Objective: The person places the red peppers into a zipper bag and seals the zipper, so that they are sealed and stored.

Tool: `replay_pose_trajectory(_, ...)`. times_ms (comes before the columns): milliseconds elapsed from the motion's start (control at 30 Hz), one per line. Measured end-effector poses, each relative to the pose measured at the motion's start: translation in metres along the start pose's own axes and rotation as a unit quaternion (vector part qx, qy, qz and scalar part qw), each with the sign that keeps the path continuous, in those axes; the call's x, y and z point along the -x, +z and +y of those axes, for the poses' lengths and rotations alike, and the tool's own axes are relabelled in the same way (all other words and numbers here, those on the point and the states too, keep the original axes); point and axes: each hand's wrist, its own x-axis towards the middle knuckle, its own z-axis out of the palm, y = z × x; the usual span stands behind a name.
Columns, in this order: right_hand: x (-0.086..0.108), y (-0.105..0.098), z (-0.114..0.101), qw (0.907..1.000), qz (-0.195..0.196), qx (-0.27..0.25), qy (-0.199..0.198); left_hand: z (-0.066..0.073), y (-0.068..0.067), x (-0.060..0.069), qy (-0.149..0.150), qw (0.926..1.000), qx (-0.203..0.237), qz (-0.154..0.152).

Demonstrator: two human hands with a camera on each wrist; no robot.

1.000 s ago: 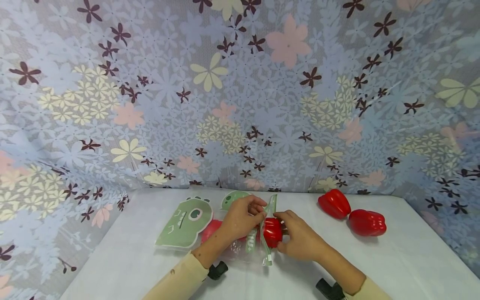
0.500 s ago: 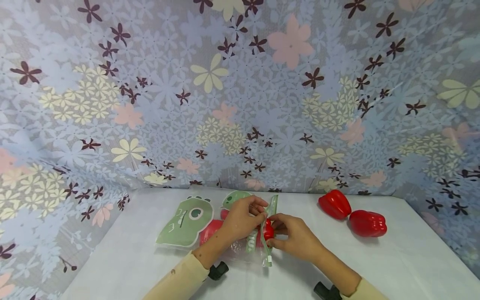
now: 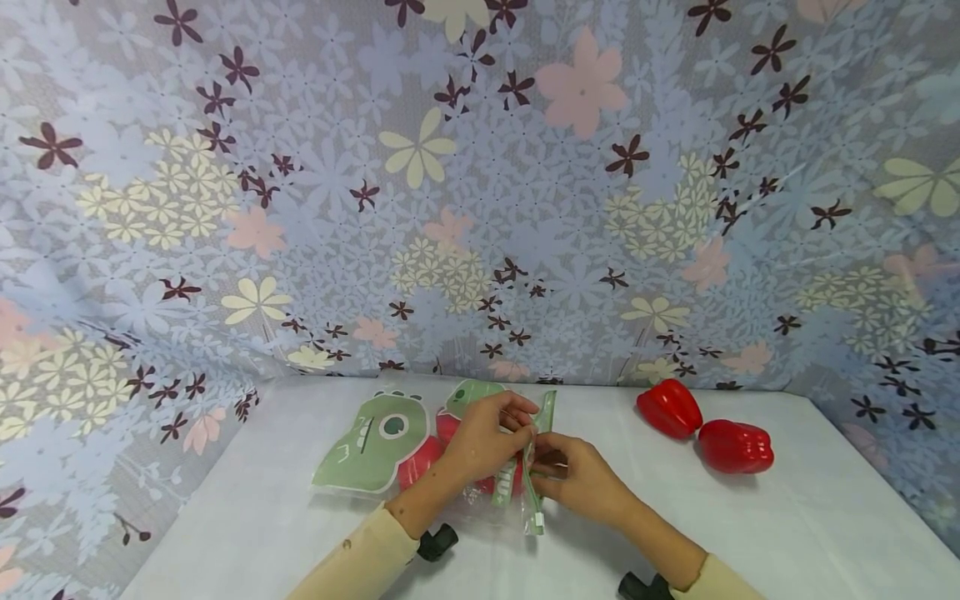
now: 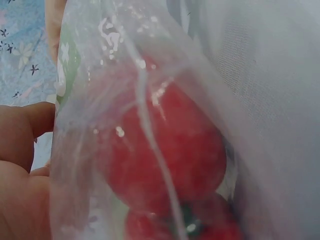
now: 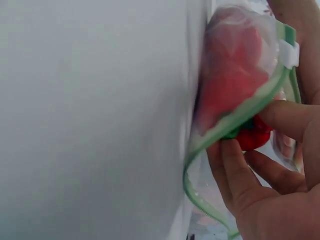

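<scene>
A clear zip bag [image 3: 375, 446] with a green dinosaur print lies on the white table, its green-edged mouth toward the right. My left hand [image 3: 487, 437] reaches over the bag and pinches its upper edge near the mouth. Several red bell peppers show through the plastic; one red shape [image 4: 165, 145] fills the left wrist view. At the mouth, my right hand [image 3: 585, 479] has its thumb and fingers round a red bell pepper [image 5: 257, 140] with a green stem, just inside the green zip strip [image 5: 240, 112]. The head view hides most of that pepper.
Two more red bell peppers, one farther back [image 3: 670, 408] and one nearer [image 3: 735, 446], lie on the right of the white table [image 3: 810, 508]. A white slider [image 5: 290, 54] sits on the zip strip. Flowered cloth [image 3: 480, 208] hangs behind the table.
My right hand has moved left, taking the bell pepper from outside the mouth into the bag. Red contents inside have shifted slightly left. My left hand has stayed nearly in place.
</scene>
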Motion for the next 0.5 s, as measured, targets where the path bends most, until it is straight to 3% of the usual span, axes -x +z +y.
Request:
replay_pose_trajectory(267,-0.0044,0.0075,0.0031,0.9998,0.007,-0.016,-0.014,0.0006,0.0006,0.0003,0.011,0.9999,0.001,0.001)
replay_pose_trajectory(500,-0.0052,0.01,0.0067,0.9964,-0.045,-0.07,-0.011,-0.0006,0.0005,0.0009,0.018,0.9998,-0.001,0.002)
